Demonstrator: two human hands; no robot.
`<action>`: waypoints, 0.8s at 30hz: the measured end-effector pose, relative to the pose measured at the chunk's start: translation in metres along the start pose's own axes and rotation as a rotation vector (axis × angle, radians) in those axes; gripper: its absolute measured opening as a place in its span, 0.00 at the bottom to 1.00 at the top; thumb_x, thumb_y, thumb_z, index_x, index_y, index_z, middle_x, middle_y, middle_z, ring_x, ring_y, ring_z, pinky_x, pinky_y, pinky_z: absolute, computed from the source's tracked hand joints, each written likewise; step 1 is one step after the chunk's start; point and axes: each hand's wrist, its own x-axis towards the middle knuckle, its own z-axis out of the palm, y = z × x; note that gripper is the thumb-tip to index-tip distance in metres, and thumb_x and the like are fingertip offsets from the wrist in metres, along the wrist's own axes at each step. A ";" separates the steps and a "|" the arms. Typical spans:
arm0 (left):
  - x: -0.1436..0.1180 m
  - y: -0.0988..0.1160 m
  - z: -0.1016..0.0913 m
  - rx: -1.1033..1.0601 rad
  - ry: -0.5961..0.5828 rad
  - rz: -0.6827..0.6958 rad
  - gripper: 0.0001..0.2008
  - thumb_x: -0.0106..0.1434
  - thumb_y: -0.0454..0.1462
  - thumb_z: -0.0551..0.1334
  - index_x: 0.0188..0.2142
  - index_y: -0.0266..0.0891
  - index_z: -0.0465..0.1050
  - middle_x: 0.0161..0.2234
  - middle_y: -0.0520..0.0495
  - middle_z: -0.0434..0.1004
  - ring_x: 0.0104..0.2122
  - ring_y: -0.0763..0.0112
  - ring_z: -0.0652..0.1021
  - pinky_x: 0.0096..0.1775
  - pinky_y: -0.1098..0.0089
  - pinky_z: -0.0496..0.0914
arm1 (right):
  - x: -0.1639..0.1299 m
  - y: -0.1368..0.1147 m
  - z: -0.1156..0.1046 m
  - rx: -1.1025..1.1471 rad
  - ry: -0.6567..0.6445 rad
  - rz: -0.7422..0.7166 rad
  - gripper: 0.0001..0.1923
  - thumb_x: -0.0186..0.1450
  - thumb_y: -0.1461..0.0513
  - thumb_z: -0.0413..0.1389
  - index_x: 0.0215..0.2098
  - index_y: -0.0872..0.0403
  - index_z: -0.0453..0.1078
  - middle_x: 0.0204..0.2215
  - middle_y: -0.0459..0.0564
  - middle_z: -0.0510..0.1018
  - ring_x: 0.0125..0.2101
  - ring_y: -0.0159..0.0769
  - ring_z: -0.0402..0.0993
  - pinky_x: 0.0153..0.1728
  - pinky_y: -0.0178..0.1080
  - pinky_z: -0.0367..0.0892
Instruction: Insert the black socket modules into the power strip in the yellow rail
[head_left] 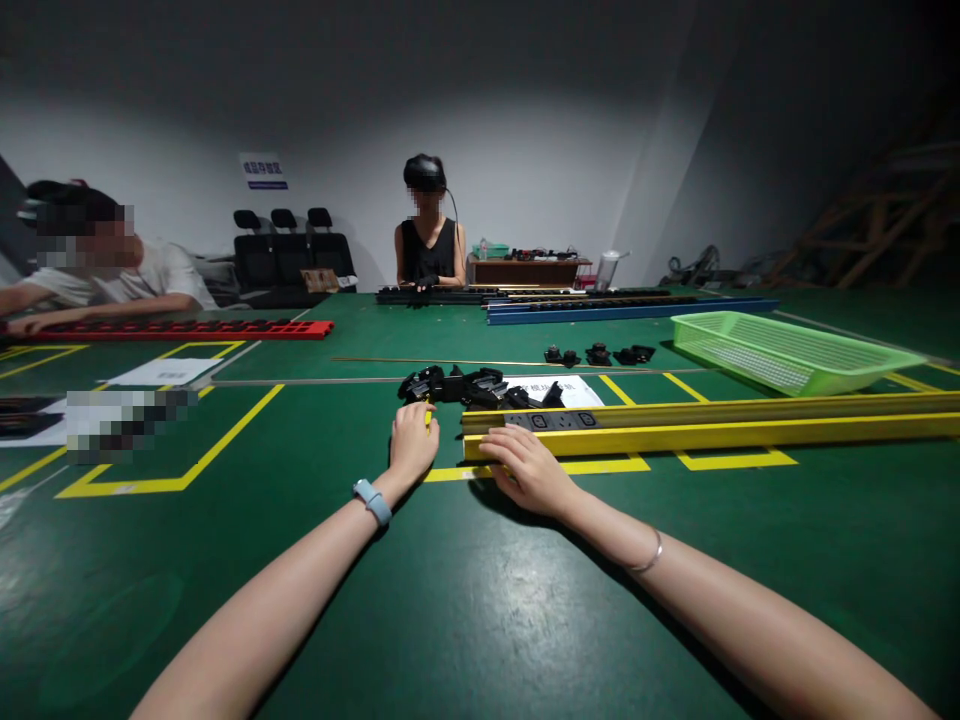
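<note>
My left hand [412, 440] lies on the green table with its fingers curled around a small yellow piece at its fingertips, just before a heap of black plastic parts [469, 387]. My right hand [525, 468] rests on the near left end of a long yellow rail [750, 425], fingers spread over its edge. A black socket strip [553, 421] sits in the rail's channel just beyond my right hand.
A green mesh basket [787, 350] stands at the right. Further black parts [600, 354] lie behind the rail. A blue rail [630, 310] and a red rail [187, 329] lie farther off. One person faces me across the table; another leans in at left.
</note>
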 end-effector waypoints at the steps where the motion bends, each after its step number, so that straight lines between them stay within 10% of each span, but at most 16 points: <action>1: 0.000 -0.001 0.002 0.066 -0.052 0.003 0.15 0.65 0.41 0.53 0.47 0.40 0.71 0.51 0.39 0.69 0.52 0.55 0.66 0.54 0.55 0.60 | 0.000 -0.002 0.001 0.014 -0.017 -0.035 0.18 0.65 0.66 0.49 0.53 0.53 0.64 0.49 0.53 0.73 0.52 0.41 0.66 0.55 0.49 0.62; 13: 0.015 0.000 0.012 0.349 -0.199 -0.036 0.30 0.66 0.52 0.45 0.60 0.40 0.62 0.64 0.40 0.55 0.51 0.46 0.64 0.48 0.51 0.60 | 0.005 -0.006 0.002 0.040 -0.077 -0.104 0.15 0.64 0.67 0.48 0.49 0.55 0.67 0.44 0.55 0.75 0.47 0.41 0.70 0.48 0.45 0.67; 24: 0.011 0.006 -0.001 0.028 0.136 0.007 0.15 0.67 0.40 0.48 0.40 0.38 0.72 0.43 0.40 0.73 0.46 0.58 0.67 0.51 0.59 0.60 | 0.002 -0.005 0.003 0.036 -0.061 -0.124 0.15 0.63 0.69 0.48 0.47 0.56 0.67 0.42 0.55 0.76 0.45 0.40 0.69 0.46 0.44 0.67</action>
